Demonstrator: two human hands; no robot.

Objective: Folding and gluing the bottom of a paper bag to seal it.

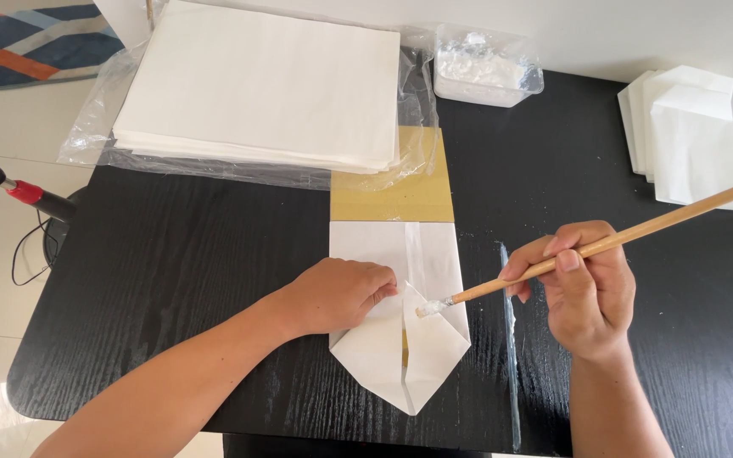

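A folded white paper piece (400, 339) lies on the black table (180, 280), its near end folded to a point. A tan cardboard strip (392, 191) sticks out from under its far end. My left hand (337, 294) presses flat on the paper's left flap, fingers curled. My right hand (583, 293) grips a long wooden brush (638, 231). The brush's white, paste-laden tip (428, 309) touches the paper's right flap, just beside my left fingertips.
A thick stack of white sheets (260, 85) rests on clear plastic wrap at the back. A clear tub of white paste (485, 66) stands right of it. Finished folded white pieces (689, 131) lie at the right edge. A clear ruler (511, 339) lies beside the paper.
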